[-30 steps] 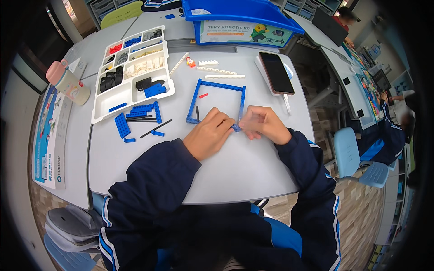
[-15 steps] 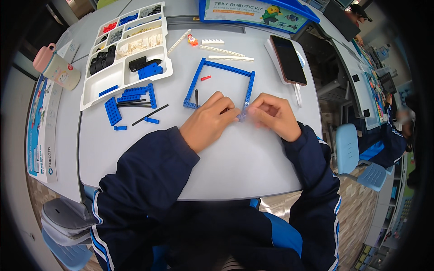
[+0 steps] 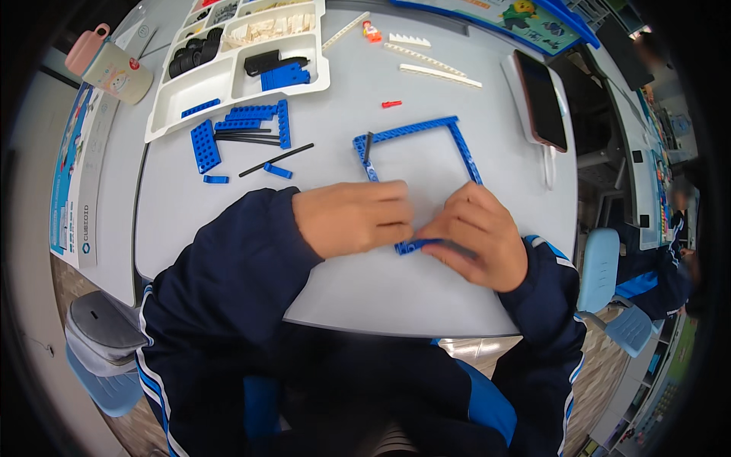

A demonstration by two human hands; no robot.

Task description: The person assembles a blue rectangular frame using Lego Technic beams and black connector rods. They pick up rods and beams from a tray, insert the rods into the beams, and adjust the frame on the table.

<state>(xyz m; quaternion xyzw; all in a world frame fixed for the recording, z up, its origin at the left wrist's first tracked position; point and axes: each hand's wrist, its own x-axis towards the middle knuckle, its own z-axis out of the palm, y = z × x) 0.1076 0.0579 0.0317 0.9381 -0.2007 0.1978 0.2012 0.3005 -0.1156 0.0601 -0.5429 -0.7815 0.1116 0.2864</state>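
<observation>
A four-sided frame of blue building beams (image 3: pixel 415 129) lies on the table before me, tilted, with a short black axle (image 3: pixel 368 147) standing up at its far left corner. My left hand (image 3: pixel 352 219) covers the frame's left side, its fingers curled and slightly blurred. Around the near right part my right hand (image 3: pixel 478 240) is closed, thumb and fingers pinching the blue beam. Between both hands the near corner pokes out; what exactly the fingertips press there is hidden. A small red pin (image 3: pixel 391 103) rests beyond the frame.
Left of the frame lie blue plates (image 3: pixel 205 146), black axles (image 3: pixel 276 161) and small blue pieces. A white parts tray (image 3: pixel 167 114) stands behind them. White beams (image 3: pixel 439 75), a minifigure (image 3: pixel 371 31) and a phone (image 3: pixel 542 103) are farther back. A bottle (image 3: pixel 114 72) stands far left.
The blue frame has been turned and drawn nearer, its black-axle corner now at the far left. Both hands moved with it, and the red pin now lies outside the frame.
</observation>
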